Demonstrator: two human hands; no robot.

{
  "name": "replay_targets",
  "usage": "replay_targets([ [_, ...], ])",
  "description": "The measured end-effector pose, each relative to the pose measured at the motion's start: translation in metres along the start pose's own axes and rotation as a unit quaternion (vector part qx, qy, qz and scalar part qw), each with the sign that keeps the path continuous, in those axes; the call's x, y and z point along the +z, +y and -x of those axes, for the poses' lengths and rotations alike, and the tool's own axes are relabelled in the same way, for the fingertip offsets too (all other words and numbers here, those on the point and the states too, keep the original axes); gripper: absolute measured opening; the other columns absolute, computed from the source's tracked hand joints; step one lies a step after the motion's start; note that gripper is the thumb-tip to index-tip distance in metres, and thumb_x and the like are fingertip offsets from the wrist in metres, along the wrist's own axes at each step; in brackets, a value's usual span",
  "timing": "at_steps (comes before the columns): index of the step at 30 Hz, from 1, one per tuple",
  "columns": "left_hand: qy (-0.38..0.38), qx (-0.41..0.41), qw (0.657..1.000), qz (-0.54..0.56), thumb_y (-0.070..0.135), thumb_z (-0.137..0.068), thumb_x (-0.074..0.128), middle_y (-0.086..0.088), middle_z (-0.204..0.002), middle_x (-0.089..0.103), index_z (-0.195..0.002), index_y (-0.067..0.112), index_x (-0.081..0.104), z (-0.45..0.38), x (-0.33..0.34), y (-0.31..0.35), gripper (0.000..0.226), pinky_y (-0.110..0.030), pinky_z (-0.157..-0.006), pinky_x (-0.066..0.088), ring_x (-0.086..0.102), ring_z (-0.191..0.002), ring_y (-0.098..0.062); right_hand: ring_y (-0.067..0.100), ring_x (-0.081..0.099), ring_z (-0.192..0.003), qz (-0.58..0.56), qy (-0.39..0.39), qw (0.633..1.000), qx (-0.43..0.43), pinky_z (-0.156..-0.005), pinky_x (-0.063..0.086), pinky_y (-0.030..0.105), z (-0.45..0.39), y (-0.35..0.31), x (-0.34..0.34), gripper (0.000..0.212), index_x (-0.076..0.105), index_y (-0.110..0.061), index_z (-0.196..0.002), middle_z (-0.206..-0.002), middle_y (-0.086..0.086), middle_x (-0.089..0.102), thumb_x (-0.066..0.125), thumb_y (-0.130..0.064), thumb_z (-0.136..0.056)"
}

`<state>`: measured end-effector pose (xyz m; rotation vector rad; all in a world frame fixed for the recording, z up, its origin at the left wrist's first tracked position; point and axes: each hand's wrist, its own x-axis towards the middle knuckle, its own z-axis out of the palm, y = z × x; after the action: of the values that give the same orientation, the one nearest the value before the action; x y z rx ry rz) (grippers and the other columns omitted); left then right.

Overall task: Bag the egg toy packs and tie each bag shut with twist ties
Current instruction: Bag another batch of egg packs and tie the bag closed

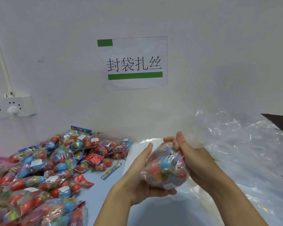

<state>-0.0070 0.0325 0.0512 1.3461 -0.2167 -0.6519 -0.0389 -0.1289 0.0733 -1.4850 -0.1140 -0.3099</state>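
A clear plastic bag (pixel 166 168) stuffed with red and blue egg toy packs is held above the table between both hands. My left hand (pixel 141 180) cups it from below and the left side, fingers spread along it. My right hand (pixel 189 156) grips the bag's gathered neck at the top right, and the loose plastic top (pixel 196 136) sticks up past the thumb. No twist tie is visible.
A big heap of loose egg toy packs (pixel 44 168) covers the table's left side. Flat clear bags (pixel 245 144) lie at the right and under my hands. A wall with a paper sign (pixel 134 62) stands behind, a power strip (pixel 10 106) at left.
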Motion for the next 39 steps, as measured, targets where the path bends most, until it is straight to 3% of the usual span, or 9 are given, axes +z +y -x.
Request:
replay_targets([
  [3, 0.058, 0.030, 0.997, -0.043, 0.074, -0.092, 0.033, -0.020, -0.105, 0.074, -0.120, 0.015, 0.070, -0.008, 0.001, -0.002, 0.075, -0.035, -0.063, 0.059, 0.072, -0.082, -0.043, 0.029, 0.076, -0.088, -0.082, 0.100, 0.990, 0.059, -0.075, 0.061, 0.040, -0.006, -0.001, -0.005, 0.049, 0.076, -0.009, -0.095, -0.095, 0.013, 0.078, 0.045, -0.044, -0.104],
  [6, 0.090, 0.127, 0.974, -0.167, 0.048, -0.102, 0.042, 0.000, -0.106, 0.071, -0.131, 0.043, 0.056, -0.009, 0.009, -0.006, 0.032, -0.038, -0.066, 0.062, 0.075, -0.086, -0.031, 0.027, 0.073, -0.082, -0.152, 0.185, 0.966, 0.098, -0.070, 0.057, 0.039, -0.011, 0.002, -0.012, 0.046, 0.070, -0.003, -0.091, -0.090, 0.014, 0.076, 0.045, -0.038, -0.106],
  [10, 0.018, 0.216, 0.931, -0.293, 0.013, -0.080, 0.073, 0.037, -0.126, 0.049, -0.118, 0.087, 0.006, -0.008, 0.010, -0.016, 0.107, -0.015, -0.081, 0.054, 0.055, -0.118, 0.008, 0.026, 0.067, -0.077, -0.228, 0.217, 0.938, 0.145, -0.072, 0.055, 0.040, -0.014, 0.008, -0.010, 0.043, 0.061, -0.008, -0.080, -0.085, 0.013, 0.070, 0.045, -0.039, -0.106],
  [16, 0.071, 0.354, 0.907, -0.216, 0.022, -0.065, 0.093, 0.024, -0.117, 0.066, -0.129, 0.054, 0.046, -0.012, 0.013, -0.013, 0.086, -0.014, -0.083, 0.052, 0.065, -0.109, -0.001, 0.038, 0.070, -0.105, -0.231, 0.178, 0.939, 0.182, -0.097, 0.053, 0.053, -0.015, 0.010, 0.002, 0.047, 0.065, -0.003, -0.119, -0.112, 0.021, 0.073, 0.039, -0.041, -0.108],
  [20, 0.124, 0.378, 0.896, -0.195, 0.047, -0.060, 0.085, 0.003, -0.102, 0.075, -0.111, 0.028, 0.069, -0.008, 0.007, -0.007, 0.057, -0.030, -0.078, 0.060, 0.070, -0.095, -0.017, 0.023, 0.073, -0.068, -0.119, 0.165, 0.970, 0.136, -0.060, 0.057, 0.034, -0.016, 0.009, 0.008, 0.041, 0.070, -0.002, -0.101, -0.084, 0.013, 0.077, 0.044, -0.033, -0.107],
  [28, 0.134, 0.304, 0.939, -0.091, 0.070, -0.077, 0.063, -0.005, -0.103, 0.077, -0.107, 0.021, 0.076, -0.009, 0.010, -0.004, 0.059, -0.029, -0.079, 0.059, 0.073, -0.098, -0.022, 0.000, 0.067, -0.057, 0.058, 0.126, 0.990, 0.011, -0.045, 0.047, 0.016, -0.010, 0.006, 0.011, 0.042, 0.071, -0.022, -0.080, -0.066, -0.010, 0.072, 0.048, -0.051, -0.100],
  [33, 0.123, 0.164, 0.977, -0.058, 0.086, -0.058, 0.052, 0.000, -0.099, 0.078, -0.099, 0.036, 0.078, -0.007, 0.009, 0.000, 0.070, -0.028, -0.066, 0.058, 0.075, -0.090, -0.018, 0.006, 0.073, -0.066, 0.081, 0.084, 0.993, 0.007, -0.059, 0.056, 0.021, -0.002, 0.003, 0.016, 0.041, 0.075, -0.042, -0.067, -0.072, -0.009, 0.076, 0.050, -0.048, -0.099],
  [36, 0.118, 0.103, 0.987, -0.040, 0.088, -0.057, 0.056, -0.004, -0.101, 0.077, -0.109, 0.027, 0.075, -0.008, 0.005, 0.000, 0.082, -0.036, -0.068, 0.060, 0.075, -0.091, -0.023, 0.005, 0.071, -0.060, 0.085, 0.043, 0.995, 0.010, -0.048, 0.051, 0.013, 0.004, -0.002, 0.015, 0.037, 0.080, -0.021, -0.076, -0.068, -0.006, 0.076, 0.054, -0.033, -0.098],
  [39, 0.081, 0.049, 0.995, -0.023, 0.084, -0.067, 0.056, -0.004, -0.110, 0.075, -0.112, 0.030, 0.075, -0.005, 0.002, -0.001, 0.073, -0.046, -0.088, 0.058, 0.073, -0.100, -0.025, 0.006, 0.075, -0.086, 0.072, -0.064, 0.995, -0.020, -0.073, 0.059, 0.020, 0.007, -0.003, 0.008, 0.026, 0.080, -0.032, -0.097, -0.096, -0.010, 0.079, 0.055, -0.038, -0.097],
])
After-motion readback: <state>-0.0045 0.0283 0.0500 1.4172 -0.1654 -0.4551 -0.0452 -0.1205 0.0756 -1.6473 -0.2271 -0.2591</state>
